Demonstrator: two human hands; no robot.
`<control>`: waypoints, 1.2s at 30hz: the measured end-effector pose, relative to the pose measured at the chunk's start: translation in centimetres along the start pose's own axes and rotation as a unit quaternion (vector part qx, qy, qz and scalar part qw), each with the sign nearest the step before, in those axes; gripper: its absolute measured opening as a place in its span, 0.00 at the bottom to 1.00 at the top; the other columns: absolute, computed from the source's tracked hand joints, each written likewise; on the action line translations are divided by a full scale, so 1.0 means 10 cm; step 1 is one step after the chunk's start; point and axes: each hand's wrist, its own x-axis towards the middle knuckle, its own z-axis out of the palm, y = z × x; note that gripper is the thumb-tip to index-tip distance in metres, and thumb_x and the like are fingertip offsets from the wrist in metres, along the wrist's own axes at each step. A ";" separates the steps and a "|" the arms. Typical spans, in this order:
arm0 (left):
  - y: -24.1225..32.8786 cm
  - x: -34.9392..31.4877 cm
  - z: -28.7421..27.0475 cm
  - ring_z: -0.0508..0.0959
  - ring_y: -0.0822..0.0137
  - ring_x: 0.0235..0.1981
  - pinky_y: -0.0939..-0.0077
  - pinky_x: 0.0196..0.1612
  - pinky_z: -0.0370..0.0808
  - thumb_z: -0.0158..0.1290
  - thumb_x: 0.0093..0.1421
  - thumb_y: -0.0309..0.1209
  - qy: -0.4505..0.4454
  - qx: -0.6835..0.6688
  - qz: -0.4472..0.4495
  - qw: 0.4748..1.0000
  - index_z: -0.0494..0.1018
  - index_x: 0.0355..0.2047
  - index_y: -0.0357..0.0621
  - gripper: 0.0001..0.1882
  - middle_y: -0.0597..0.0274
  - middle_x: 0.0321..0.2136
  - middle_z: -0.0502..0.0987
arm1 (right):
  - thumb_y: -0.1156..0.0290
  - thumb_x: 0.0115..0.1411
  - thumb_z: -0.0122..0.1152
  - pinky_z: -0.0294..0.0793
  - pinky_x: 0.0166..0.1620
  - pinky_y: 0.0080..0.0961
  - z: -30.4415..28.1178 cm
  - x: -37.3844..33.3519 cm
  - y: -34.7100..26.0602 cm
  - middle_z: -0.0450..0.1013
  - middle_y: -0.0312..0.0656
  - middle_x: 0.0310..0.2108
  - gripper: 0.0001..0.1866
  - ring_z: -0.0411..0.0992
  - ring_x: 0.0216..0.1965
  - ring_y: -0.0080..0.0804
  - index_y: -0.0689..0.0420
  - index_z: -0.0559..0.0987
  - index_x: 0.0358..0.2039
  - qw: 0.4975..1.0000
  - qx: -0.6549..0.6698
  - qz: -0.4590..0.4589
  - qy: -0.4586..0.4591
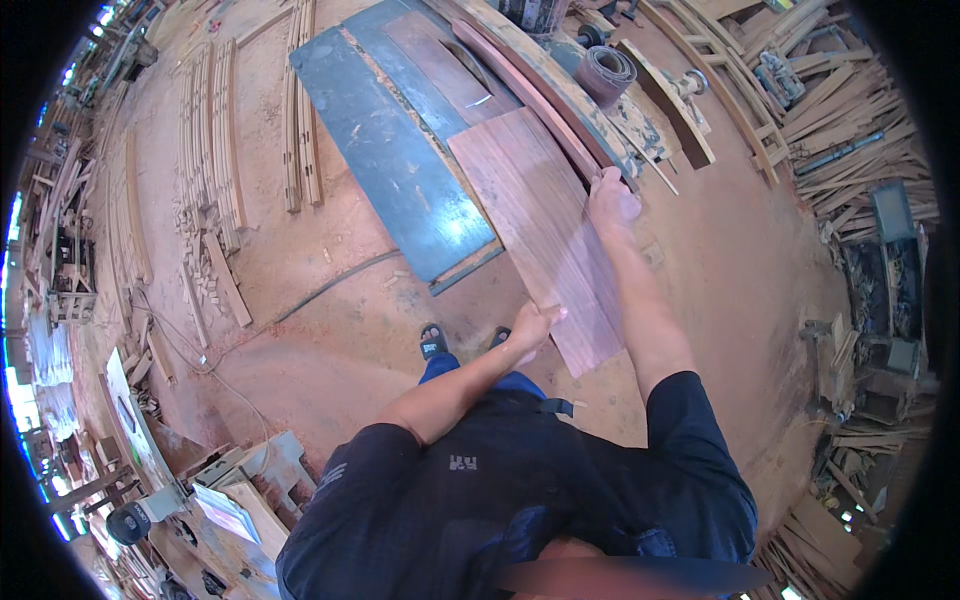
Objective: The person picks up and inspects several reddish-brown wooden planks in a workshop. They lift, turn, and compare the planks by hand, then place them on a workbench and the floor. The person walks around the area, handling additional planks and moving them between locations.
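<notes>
A brown wooden board (535, 205) with straight dark grain lies partly over a blue-grey metal machine table (400, 185), and its near end overhangs toward me. My left hand (537, 327) is closed on the board's left edge near that end. Farther along, my right hand (612, 205) is closed at the board's right edge, beside the near end of a long reddish wooden rail (535, 85). The fingers' undersides are hidden. Beyond the board, another thin brown panel (425, 50) rests on the table.
A rolled sanding belt (606, 75) stands on the machine behind the rail. Long timber strips (210, 140) lie on the floor at left, with a cable (330, 285) nearer my feet. Heaped wood offcuts (840, 130) fill the right side. Another machine (250, 490) stands at lower left.
</notes>
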 end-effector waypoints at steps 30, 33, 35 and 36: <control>0.30 0.69 -0.07 0.81 0.63 0.38 0.68 0.45 0.77 0.64 0.60 0.30 0.049 -0.004 -0.011 0.999 0.78 0.43 0.25 0.17 0.52 0.38 0.83 | 0.52 0.66 0.64 0.77 0.37 0.37 -0.09 -1.41 1.52 0.79 0.46 0.32 0.23 0.77 0.31 0.35 0.61 0.79 0.47 0.937 0.279 0.076 0.194; 0.27 0.72 -0.08 0.81 0.64 0.36 0.69 0.43 0.77 0.63 0.61 0.31 0.018 -0.007 -0.010 1.000 0.78 0.43 0.24 0.18 0.54 0.35 0.83 | 0.43 0.69 0.54 0.77 0.34 0.32 -0.05 -2.08 1.46 0.79 0.48 0.34 0.30 0.77 0.28 0.34 0.61 0.79 0.49 0.865 0.374 0.296 -0.155; 0.28 0.72 -0.08 0.81 0.66 0.34 0.70 0.40 0.78 0.62 0.62 0.33 0.004 -0.012 -0.014 1.000 0.78 0.42 0.25 0.19 0.55 0.33 0.83 | 0.41 0.70 0.50 0.76 0.32 0.28 0.10 -2.42 1.25 0.80 0.44 0.33 0.30 0.77 0.27 0.31 0.60 0.79 0.46 0.747 0.467 0.357 -0.309; 0.31 0.72 -0.09 0.81 0.67 0.33 0.70 0.38 0.79 0.62 0.62 0.34 0.006 -0.005 -0.036 0.999 0.79 0.42 0.26 0.19 0.55 0.32 0.83 | 0.41 0.71 0.49 0.76 0.32 0.25 0.15 -2.55 1.13 0.80 0.40 0.31 0.30 0.78 0.27 0.29 0.59 0.79 0.45 0.681 0.535 0.364 -0.343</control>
